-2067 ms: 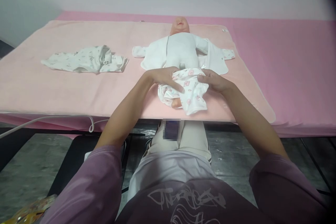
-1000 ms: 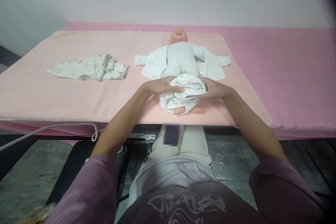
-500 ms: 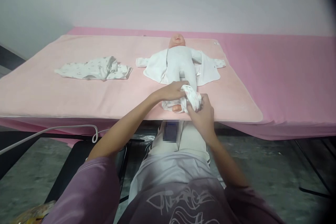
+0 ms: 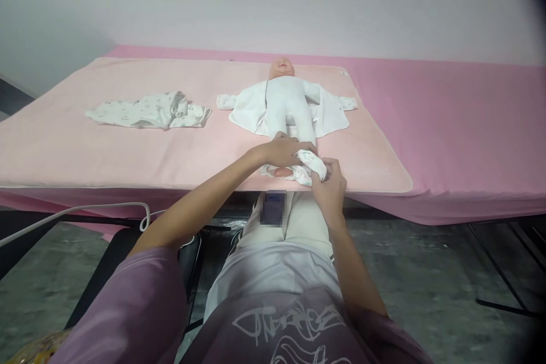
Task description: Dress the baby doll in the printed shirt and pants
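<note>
A baby doll (image 4: 286,96) in a white suit lies face up, its legs pointing towards me. An open white baby jacket (image 4: 251,108) is on its arms and spread out at both sides. Bunched white baby trousers (image 4: 313,164) surround the doll's lower legs, and one bare foot (image 4: 282,172) shows among the cloth. My left hand (image 4: 288,151) lies across the shins, its fingers closed around the leg on the right just above the trousers. My right hand (image 4: 330,182) pinches the right edge of the bunched trousers. The foot on the right is hidden.
A folded patterned baby garment (image 4: 149,111) rests to the left on the peach mat (image 4: 205,165). Pink cloth (image 4: 447,136) covers the table beneath it. A white cable (image 4: 85,207) runs below the table edge at left, near a black chair (image 4: 115,273).
My left hand has shifted right, from the trousers' edge over to the leg on the right. The bunched trousers sit lower and flatter. The camera view has shifted slightly.
</note>
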`<state>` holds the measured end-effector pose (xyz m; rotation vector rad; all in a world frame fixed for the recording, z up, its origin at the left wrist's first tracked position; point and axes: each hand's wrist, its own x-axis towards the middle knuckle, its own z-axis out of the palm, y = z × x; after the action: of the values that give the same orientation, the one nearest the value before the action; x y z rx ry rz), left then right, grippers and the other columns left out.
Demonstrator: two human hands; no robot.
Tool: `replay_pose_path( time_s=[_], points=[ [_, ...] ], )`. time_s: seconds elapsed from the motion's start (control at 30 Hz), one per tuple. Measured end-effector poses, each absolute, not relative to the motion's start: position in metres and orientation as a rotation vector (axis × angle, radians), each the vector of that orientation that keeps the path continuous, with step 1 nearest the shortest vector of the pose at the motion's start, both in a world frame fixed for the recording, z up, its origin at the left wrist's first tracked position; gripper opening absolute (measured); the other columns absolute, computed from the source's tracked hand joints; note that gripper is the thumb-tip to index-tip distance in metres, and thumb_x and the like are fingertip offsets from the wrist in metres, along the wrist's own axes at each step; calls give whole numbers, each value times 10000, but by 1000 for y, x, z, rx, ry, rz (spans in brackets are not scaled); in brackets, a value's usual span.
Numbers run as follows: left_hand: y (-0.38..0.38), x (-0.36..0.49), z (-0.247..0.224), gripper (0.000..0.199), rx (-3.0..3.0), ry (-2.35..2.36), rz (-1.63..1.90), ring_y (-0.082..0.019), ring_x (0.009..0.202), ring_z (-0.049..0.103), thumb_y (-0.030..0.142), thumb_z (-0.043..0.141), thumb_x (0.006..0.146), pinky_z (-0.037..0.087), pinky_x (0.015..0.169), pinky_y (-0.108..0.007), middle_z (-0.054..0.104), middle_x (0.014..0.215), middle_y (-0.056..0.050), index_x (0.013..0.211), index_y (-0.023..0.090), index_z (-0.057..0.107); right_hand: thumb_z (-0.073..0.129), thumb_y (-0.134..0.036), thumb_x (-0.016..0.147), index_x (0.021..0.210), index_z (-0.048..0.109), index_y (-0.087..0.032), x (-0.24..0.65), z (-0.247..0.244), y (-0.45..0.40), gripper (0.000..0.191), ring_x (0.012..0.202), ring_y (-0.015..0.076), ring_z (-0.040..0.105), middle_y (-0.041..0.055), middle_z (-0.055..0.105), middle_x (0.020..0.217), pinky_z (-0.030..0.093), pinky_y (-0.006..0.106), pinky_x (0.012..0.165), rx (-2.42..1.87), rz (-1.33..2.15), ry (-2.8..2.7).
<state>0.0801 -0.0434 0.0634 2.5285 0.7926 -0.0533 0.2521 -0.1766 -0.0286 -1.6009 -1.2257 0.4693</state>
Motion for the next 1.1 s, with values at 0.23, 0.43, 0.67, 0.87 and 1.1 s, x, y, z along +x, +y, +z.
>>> replay_pose_path(
  time_s=[0.23,0.43,0.67,0.87,1.1],
  points=[
    [-39,70,61,350,2413,748,151,-314,1184,716,361,637,930,383,1153,-476,815,1191,-53,1240,233,734,632,-311,860,1050,630,-237,249,-34,-155,204,888,220,681,13,721,949,556,311,791,-1307,589,-1105],
    [-34,52,48,393,2112,604,478,-261,1198,736,269,621,891,563,1023,-390,784,1312,-82,1275,229,694,729,-413,883,1092,688,-236,243,-35,-142,277,916,226,699,12,754,1001,579,313,774,-1235,922,-940],
    [-29,50,40,481,1954,499,693,-229,1129,742,152,630,813,594,955,-364,772,1303,-103,1283,220,706,819,-506,894,1237,725,-248,249,-30,-128,440,1116,283,750,51,800,1208,630,388,944,-1170,1095,-1010],
    [-27,42,37,608,1845,501,663,-185,941,702,120,714,771,545,782,-317,739,1205,-73,1366,240,674,756,-507,958,1294,661,-268,261,-24,-129,422,1168,306,727,70,769,1256,629,446,1020,-1145,1047,-1307],
    [-29,39,38,648,1789,525,649,-208,1034,700,144,765,786,553,821,-335,698,1276,-76,1416,252,654,744,-497,991,1425,596,-292,277,-29,-123,502,1280,327,688,82,718,1391,595,489,1110,-1024,1093,-1490]
  ],
)
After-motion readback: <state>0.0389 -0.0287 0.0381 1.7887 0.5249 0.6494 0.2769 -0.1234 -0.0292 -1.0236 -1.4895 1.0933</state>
